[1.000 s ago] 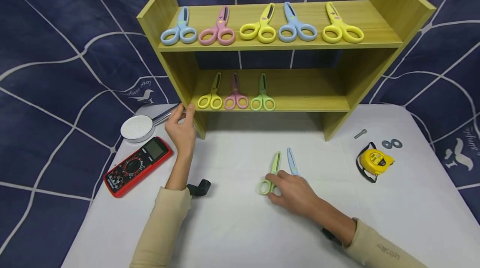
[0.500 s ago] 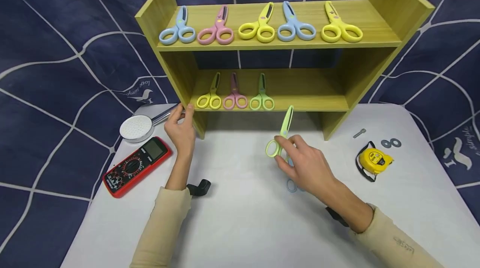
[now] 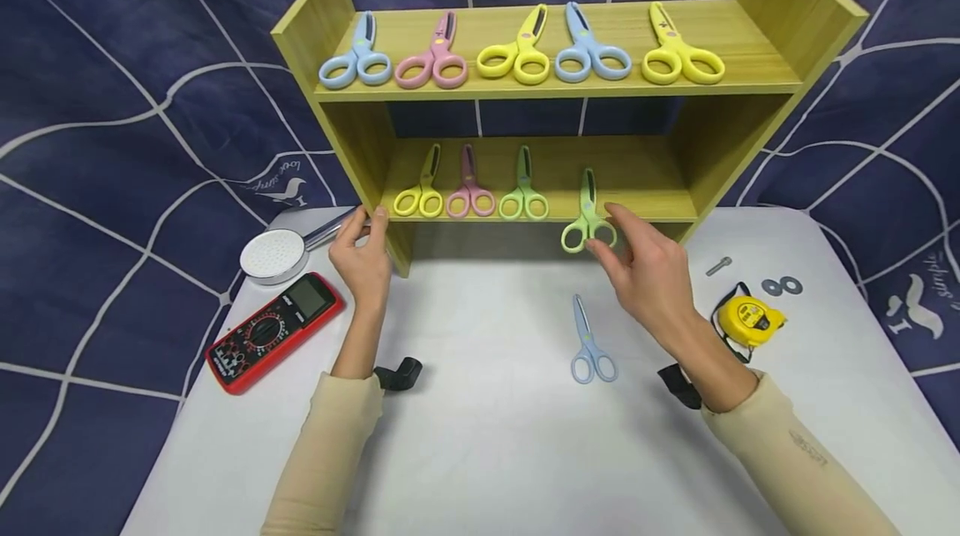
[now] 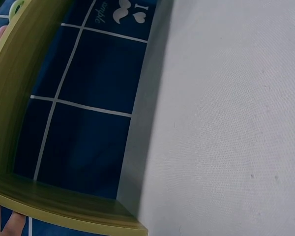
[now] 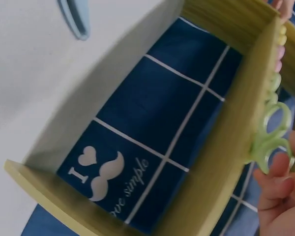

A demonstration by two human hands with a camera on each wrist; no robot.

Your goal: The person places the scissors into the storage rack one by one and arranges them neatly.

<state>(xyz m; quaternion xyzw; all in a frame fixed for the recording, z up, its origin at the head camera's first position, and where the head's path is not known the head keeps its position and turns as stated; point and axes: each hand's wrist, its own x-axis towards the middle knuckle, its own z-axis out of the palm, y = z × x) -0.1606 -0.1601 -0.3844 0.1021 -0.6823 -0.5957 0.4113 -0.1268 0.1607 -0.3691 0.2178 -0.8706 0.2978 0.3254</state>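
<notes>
The right hand (image 3: pixel 648 269) is pinching the green scissors (image 3: pixel 587 219) by the handles, now lifted off the surface (image 3: pixel 487 436) to the lower shelf (image 3: pixel 637 207) edge. The blue scissors (image 3: pixel 591 344) are lying behind it. The left hand (image 3: pixel 365 257) is gripping the shelf's side.

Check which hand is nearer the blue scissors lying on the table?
Right. The right hand holds green scissors at the lower shelf, just above and right of the blue scissors. The left hand grips the shelf's left wall, far across the table.
</notes>
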